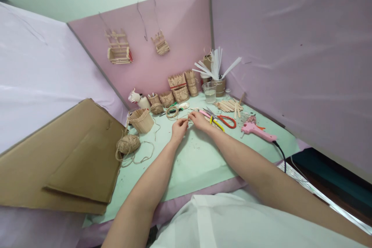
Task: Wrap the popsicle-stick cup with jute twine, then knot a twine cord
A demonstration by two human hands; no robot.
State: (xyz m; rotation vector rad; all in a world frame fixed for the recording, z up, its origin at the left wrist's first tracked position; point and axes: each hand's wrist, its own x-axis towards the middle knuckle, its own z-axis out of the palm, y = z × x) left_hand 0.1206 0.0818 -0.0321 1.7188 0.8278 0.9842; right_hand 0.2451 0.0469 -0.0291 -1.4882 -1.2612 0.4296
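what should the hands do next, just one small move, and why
Probably ease the right hand slightly away from the left hand, keeping a light grip: their pinched fingertips sit close together around a thin tan piece, mostly covering it, so a small gap should show it better.
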